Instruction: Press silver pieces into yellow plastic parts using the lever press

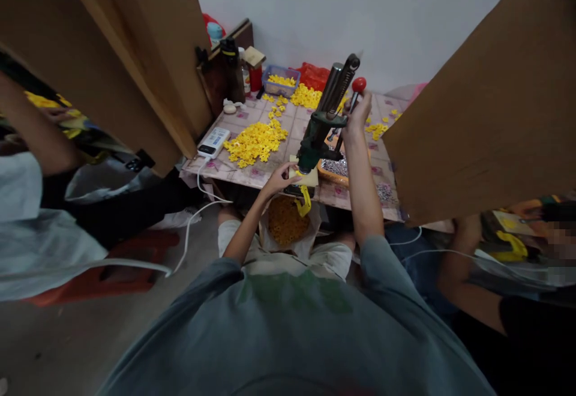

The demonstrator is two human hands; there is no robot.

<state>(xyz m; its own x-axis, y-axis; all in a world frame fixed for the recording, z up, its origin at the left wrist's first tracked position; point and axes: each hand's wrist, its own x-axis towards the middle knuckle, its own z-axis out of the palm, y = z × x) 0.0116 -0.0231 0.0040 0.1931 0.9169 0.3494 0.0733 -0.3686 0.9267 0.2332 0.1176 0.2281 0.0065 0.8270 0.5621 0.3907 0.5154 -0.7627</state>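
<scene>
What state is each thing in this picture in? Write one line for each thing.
Left hand: fingers pinching a small yellow part at the base of the press.
Right hand: closed around the lever below its red knob.
Press: upright on the table edge.
Lever: raised.
Yellow pieces: heaped loose on the table.
Blue basket: open, holding yellow pieces.
Bag: open under the press, full.

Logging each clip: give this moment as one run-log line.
left hand: at press base, touching yellow part | right hand: gripping red-knobbed lever | hand press: on table | yellow pieces: piled beside
</scene>
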